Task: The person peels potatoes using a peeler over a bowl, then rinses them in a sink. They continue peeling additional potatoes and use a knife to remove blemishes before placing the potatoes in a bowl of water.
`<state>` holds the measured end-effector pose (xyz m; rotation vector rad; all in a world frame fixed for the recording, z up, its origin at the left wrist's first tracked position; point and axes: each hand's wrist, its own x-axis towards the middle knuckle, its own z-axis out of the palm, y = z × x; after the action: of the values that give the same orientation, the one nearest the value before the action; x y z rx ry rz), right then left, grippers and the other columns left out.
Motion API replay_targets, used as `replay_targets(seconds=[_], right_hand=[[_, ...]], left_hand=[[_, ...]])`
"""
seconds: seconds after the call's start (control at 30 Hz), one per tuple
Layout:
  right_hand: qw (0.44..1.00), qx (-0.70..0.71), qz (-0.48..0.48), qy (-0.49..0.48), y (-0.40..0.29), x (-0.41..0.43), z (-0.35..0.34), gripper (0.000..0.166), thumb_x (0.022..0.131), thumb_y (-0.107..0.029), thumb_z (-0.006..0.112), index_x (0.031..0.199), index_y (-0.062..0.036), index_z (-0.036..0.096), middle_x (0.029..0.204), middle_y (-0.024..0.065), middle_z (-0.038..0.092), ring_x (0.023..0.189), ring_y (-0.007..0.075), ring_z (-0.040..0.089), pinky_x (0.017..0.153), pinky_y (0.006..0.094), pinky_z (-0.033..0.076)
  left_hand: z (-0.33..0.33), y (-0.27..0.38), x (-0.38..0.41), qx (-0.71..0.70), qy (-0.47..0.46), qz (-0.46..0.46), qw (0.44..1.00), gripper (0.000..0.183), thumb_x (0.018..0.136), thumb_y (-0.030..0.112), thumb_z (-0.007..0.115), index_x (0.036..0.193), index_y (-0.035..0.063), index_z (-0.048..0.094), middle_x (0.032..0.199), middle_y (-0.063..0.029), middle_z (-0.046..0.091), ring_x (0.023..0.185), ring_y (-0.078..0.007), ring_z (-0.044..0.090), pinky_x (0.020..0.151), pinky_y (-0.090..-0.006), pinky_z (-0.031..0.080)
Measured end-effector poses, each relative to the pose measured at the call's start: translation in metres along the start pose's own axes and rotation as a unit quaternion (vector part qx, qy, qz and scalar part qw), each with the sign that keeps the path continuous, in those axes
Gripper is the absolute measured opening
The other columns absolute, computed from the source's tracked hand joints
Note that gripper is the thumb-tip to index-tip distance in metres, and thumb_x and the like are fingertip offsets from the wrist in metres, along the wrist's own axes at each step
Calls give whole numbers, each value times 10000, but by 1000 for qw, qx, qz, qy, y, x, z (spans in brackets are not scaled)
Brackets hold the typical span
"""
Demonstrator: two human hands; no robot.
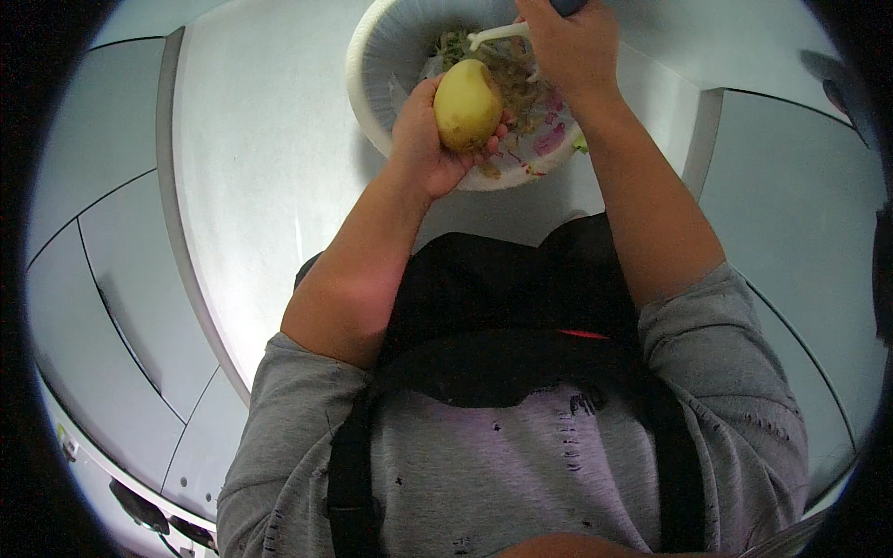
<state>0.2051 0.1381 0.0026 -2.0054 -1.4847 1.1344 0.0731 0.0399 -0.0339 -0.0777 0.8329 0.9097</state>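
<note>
A largely peeled, yellow potato (467, 106) rests in my left hand (429, 143), the fingers curled beneath and around it. Some brownish skin shows near its lower end and upper right side. My right hand (575, 52) is closed on a white-framed peeler (499, 33) with a dark handle end, held up and to the right of the potato, apart from it. Both hands are over a round white bin (364, 91) with a plastic liner. Peelings and vegetable scraps (520, 84) lie inside it.
Pale cabinet fronts (118, 279) stand on the left, with more cabinet panels (788, 202) on the right. The light floor (237, 139) surrounds the bin. A bit of green leaf (580, 144) is at the bin's right rim.
</note>
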Motion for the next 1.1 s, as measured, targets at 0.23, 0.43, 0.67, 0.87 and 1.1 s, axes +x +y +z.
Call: replay_targets(seconds=[0.23,0.43,0.67,0.87,1.1], right_hand=[[989,-22,-130,65,5,-12,8,475,791,-423,599,959,20,637,840,215,655,799,357,638,683,436,486],[998,20,-55,37,-2,0,-10,466,796,-400,617,1028,4,615,971,218,635,927,336,608,814,438,455],[994,21,-102,37,-17,-52,10,446,787,-376,629,1039,-9,608,1017,215,619,958,350,586,884,430,436],[987,-120,-108,11,-4,-14,-2,438,785,-381,620,998,2,620,975,215,627,928,340,597,851,434,443],[993,-76,-86,12,1,1,-15,422,783,-380,606,942,9,639,911,212,641,882,324,615,808,435,453]], left_hand=[[8,-6,1,96,85,26,991,467,935,411,322,1177,43,476,998,-153,590,783,-253,610,606,-331,533],[10,-1,-8,19,-23,21,999,506,945,443,340,1245,46,431,1115,-167,547,946,-273,596,783,-386,548],[14,-8,-8,-67,-9,66,995,567,920,488,367,1275,47,388,1175,-172,462,1052,-274,513,849,-401,511],[19,-11,-8,-10,3,33,999,555,908,485,378,1235,38,415,1117,-174,489,962,-262,542,774,-378,523],[15,-7,-13,25,-9,58,998,589,902,503,368,1233,19,417,1106,-185,512,916,-257,576,742,-363,532]])
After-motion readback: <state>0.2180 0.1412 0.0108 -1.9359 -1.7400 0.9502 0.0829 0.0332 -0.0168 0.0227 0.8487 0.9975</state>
